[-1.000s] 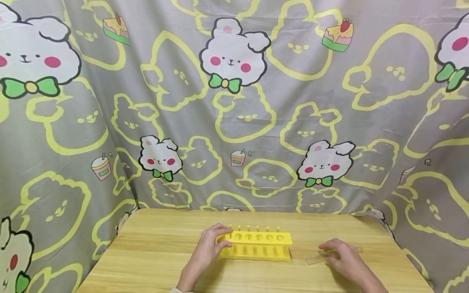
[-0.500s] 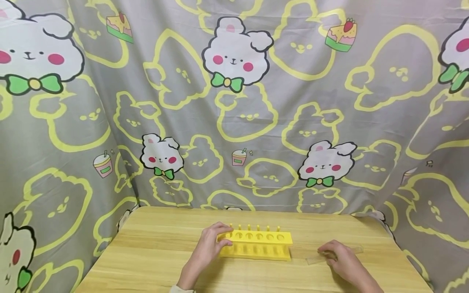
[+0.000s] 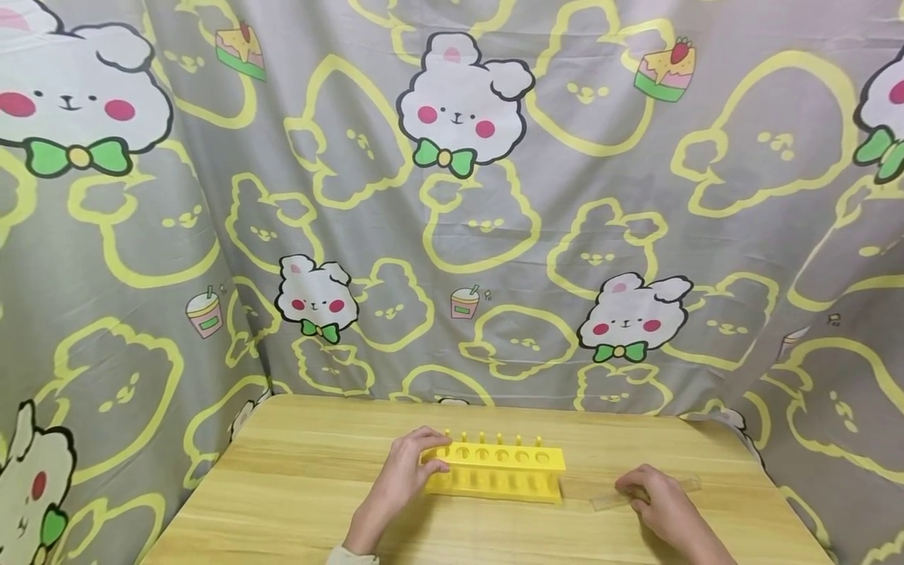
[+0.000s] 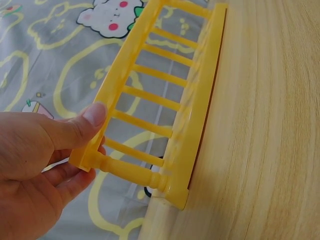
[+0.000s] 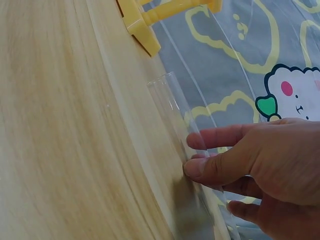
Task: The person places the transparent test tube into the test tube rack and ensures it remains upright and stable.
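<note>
Left grip [image 3: 404, 469] holds yellow test-tube rack [image 3: 503, 464] at nine-o'clock end; right grip [image 3: 657, 493] pinches clear test tube [image 5: 178, 117] on desk [image 3: 297, 486], three o'clock of rack. We judge tube light, slick, stiff, maybe fragile: hold mid-length, gently.

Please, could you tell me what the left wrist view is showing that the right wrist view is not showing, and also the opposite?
Only the left wrist view: the left hand, which grips one end of the yellow test tube rack, and the rack's row of thin bars.

Only the right wrist view: the right hand, which pinches a transparent test tube.

Both: the rack, though the right wrist view has just one end of it, the wood-grain table, and the grey bunny-print curtain.
</note>
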`<state>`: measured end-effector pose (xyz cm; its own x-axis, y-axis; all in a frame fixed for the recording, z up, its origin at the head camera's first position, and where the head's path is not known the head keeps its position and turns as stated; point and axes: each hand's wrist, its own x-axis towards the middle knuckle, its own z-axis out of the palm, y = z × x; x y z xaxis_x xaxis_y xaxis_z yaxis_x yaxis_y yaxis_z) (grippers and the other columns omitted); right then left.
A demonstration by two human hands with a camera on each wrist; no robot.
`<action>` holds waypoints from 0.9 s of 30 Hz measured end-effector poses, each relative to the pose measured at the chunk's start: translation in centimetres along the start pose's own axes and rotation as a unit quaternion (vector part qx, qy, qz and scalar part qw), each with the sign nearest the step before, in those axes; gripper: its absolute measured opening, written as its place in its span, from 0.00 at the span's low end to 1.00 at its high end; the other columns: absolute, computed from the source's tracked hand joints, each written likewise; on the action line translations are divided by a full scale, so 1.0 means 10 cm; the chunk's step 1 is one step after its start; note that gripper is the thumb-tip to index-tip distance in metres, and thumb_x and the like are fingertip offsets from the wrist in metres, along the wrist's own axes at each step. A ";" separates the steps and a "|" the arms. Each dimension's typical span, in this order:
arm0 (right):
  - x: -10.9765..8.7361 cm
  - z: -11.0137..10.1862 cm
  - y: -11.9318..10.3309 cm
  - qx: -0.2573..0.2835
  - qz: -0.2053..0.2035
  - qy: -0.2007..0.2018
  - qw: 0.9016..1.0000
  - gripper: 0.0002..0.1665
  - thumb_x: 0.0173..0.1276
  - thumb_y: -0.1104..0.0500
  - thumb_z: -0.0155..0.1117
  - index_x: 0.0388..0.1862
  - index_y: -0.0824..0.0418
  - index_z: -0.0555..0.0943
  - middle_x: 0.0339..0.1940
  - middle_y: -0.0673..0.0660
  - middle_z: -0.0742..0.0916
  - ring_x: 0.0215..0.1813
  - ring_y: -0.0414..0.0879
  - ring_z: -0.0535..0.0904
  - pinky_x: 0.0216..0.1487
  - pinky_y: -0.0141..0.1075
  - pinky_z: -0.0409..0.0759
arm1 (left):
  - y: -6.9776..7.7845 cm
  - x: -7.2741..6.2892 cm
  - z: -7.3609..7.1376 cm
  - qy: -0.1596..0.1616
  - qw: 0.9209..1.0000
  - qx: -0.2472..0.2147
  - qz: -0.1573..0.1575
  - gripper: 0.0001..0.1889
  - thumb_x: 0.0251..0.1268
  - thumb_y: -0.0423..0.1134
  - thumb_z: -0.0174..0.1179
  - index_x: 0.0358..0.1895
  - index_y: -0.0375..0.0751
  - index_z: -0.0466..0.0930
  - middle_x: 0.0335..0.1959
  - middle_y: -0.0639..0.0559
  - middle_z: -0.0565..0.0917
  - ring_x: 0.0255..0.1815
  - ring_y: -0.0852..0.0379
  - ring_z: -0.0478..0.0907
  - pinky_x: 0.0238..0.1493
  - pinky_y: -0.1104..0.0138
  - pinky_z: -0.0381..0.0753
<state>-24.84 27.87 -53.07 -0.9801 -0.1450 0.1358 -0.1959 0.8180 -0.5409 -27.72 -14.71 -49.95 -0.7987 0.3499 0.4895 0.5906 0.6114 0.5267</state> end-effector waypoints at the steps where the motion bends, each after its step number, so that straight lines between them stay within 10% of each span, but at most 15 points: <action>1: 0.00 0.00 0.00 0.000 0.000 -0.001 1.000 0.22 0.53 0.80 0.74 0.39 0.56 0.88 0.39 0.46 0.86 0.47 0.51 0.85 0.50 0.46 0.88 | 0.00 0.00 0.00 0.000 1.000 0.000 0.001 0.19 0.53 0.31 0.76 0.50 0.35 0.88 0.46 0.48 0.88 0.49 0.48 0.86 0.55 0.57 0.87; 27: -0.05 -0.18 -0.04 0.009 -0.039 0.051 0.998 0.19 0.59 0.76 0.71 0.47 0.61 0.85 0.46 0.54 0.88 0.52 0.60 0.85 0.51 0.51 0.87 | 0.00 0.01 0.01 0.002 1.000 0.002 0.005 0.20 0.52 0.30 0.76 0.50 0.33 0.87 0.47 0.46 0.88 0.49 0.46 0.86 0.55 0.56 0.87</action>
<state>-24.17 28.61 -51.37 -0.9538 -0.1497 0.2604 -0.2725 0.7959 -0.5406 -27.81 -14.58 -49.95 -0.7928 0.3530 0.4969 0.5975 0.6113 0.5190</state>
